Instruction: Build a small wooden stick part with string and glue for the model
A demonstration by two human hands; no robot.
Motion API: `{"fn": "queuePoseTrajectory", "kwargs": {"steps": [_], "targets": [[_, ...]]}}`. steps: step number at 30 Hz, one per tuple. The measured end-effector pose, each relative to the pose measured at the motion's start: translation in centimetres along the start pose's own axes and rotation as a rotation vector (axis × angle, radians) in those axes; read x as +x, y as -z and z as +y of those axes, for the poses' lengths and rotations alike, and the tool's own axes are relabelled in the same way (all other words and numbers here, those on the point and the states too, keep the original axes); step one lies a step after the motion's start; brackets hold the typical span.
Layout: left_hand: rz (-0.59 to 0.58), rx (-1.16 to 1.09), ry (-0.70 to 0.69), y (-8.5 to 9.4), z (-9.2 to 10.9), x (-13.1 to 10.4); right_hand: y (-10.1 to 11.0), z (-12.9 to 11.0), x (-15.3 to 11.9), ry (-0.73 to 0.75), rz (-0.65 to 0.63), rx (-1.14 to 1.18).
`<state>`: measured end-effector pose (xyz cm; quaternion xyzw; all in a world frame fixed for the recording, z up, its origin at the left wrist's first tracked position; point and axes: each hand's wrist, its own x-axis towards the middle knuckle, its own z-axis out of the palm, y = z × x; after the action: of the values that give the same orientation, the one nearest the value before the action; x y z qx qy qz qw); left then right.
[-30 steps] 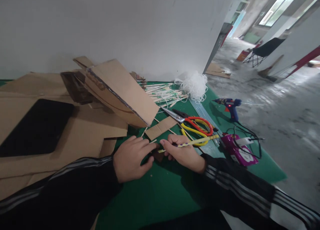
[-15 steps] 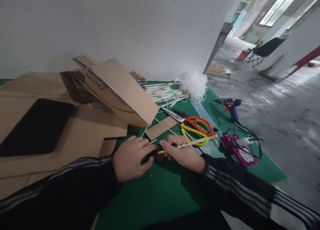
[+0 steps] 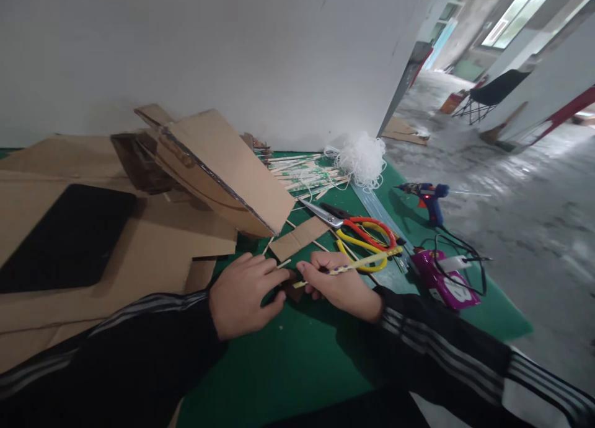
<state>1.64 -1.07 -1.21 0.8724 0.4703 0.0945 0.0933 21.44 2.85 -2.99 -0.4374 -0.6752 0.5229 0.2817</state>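
My right hand [image 3: 341, 282] grips a yellow patterned pencil [image 3: 367, 259] in a writing hold, its tip pointing left and down. That tip meets a small brown piece of cardboard [image 3: 294, 292], mostly covered by fingers. My left hand [image 3: 248, 295] is closed on the left side of this piece, thumb below and fingers above. A thin wooden stick [image 3: 284, 263] pokes out beside the left fingers. Just beyond both hands lies a flat cardboard strip [image 3: 300, 238]. Scissors [image 3: 346, 220] with red and yellow handles lie past the right hand.
A folded cardboard structure [image 3: 227, 168] and a black tablet-like slab [image 3: 69, 236] rest at left. Thin sticks [image 3: 302, 171] and tangled white string [image 3: 361, 161] lie by the wall. A blue glue gun [image 3: 430, 199] and purple box [image 3: 446, 279] with a cable stand right.
The back end of the pencil has shifted very slightly down and left. Both hands otherwise keep their places.
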Motion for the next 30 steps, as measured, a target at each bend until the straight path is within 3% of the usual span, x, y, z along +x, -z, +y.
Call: {"fn": "queuePoseTrajectory", "kwargs": {"steps": [30], "targets": [[-0.025,-0.015,0.012,-0.22,-0.18,-0.05,0.13,-0.48,0.13,-0.071,-0.023,0.015]]}}
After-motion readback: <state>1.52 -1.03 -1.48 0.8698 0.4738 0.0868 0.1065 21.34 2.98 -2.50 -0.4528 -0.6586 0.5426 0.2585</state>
